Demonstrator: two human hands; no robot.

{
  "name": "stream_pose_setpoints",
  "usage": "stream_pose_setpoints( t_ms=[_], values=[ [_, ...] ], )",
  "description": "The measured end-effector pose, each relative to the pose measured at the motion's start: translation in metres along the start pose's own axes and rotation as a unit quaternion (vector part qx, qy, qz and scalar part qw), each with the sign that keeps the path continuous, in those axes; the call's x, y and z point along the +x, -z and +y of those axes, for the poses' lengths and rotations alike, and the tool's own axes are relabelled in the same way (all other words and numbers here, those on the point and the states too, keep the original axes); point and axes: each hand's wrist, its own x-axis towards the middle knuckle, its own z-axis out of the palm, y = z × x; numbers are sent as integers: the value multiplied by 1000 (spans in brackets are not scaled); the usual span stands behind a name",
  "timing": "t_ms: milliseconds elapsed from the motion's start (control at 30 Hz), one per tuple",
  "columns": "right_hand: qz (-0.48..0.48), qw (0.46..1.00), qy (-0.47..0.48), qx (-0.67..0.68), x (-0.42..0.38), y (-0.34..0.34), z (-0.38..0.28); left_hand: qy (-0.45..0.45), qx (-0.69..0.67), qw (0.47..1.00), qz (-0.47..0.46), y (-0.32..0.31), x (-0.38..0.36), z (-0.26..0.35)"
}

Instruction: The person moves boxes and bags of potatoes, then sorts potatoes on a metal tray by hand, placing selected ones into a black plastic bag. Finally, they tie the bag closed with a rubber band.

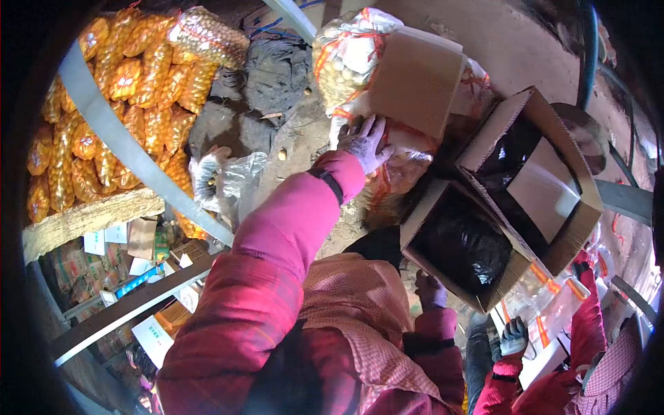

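Note:
My left hand [365,144], in a pale glove, reaches forward with its fingers spread on a clear plastic bag with red stripes [408,149]. A flat piece of cardboard [417,79] lies just beyond it, over the bags. My right hand [431,290], gloved too, is low beside the near corner of an open cardboard box [460,245] lined with black plastic; its fingers are partly hidden, and I cannot tell whether it holds anything. A larger open box [536,180] stands behind, with black plastic and a cardboard sheet inside.
Filled orange net sacks [138,83] are stacked at the upper left. A curved metal bar [114,138] crosses the left side. At the lower right, a co-worker's gloved hand [514,337] is by clear plastic bags [546,304]. Dark sacks [277,76] lie near the top.

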Motion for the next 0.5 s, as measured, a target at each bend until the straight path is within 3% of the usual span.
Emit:
stream_pose_setpoints(
  t_ms=[33,100,167,233,267,300,367,400,433,500],
  values=[
    [0,998,54,17,1,1,-11,4,3,1000,-6,-2,4,-2],
    [23,995,-71,69,21,-19,-3,-13,-7,1000,12,-3,4,-3],
    [42,990,-60,118,13,-19,-11,-4,-12,1000,7,2,1,2],
    [128,988,81,-30,-15,3,-54,15,-41,998,-45,8,-3,7],
    [186,961,200,-45,1,-3,-37,11,-16,999,-35,11,-6,7],
    [200,966,157,-39,-5,16,-72,8,-19,999,-38,9,-8,6],
    [281,922,263,-37,15,28,-99,-2,-31,1000,1,0,-7,3],
    [300,920,239,-85,22,35,-121,-27,-67,996,58,-4,-8,1],
    [323,912,215,-132,31,43,-147,-28,-99,994,28,-5,-7,-2],
    [424,853,259,-160,52,49,-226,-63,-154,986,17,11,-10,-16]
  ],
)
